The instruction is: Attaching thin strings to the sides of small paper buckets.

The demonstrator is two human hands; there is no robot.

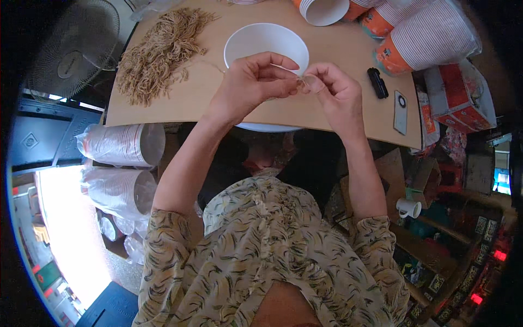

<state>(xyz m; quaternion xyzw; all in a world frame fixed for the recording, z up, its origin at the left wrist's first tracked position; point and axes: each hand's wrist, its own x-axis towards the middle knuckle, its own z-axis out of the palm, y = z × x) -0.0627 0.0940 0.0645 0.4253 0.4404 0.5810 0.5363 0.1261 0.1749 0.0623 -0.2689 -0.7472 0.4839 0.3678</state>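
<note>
My left hand [253, 84] and my right hand [339, 95] meet in front of the near side of a white bowl [267, 34]. Thumb and finger of each are pinched together on a small pale tan strand [303, 83], mostly hidden by the fingertips. The other fingers of the left hand curl loosely above its thumb. To the left on the brown tabletop [190, 103] lies a large heap of thin, twisted tan strands [163, 52]. A white rounded rim [268, 128] shows below the table's near edge, under my hands.
Stacked paper tubs [430, 38] in plastic stand at the back right. A black clip-like object [377, 83] and a phone [400, 111] lie near the right edge. Wrapped stacks of tubs [122, 144] sit below the table at left, under a fan [73, 60]. A white mug [408, 208] is lower right.
</note>
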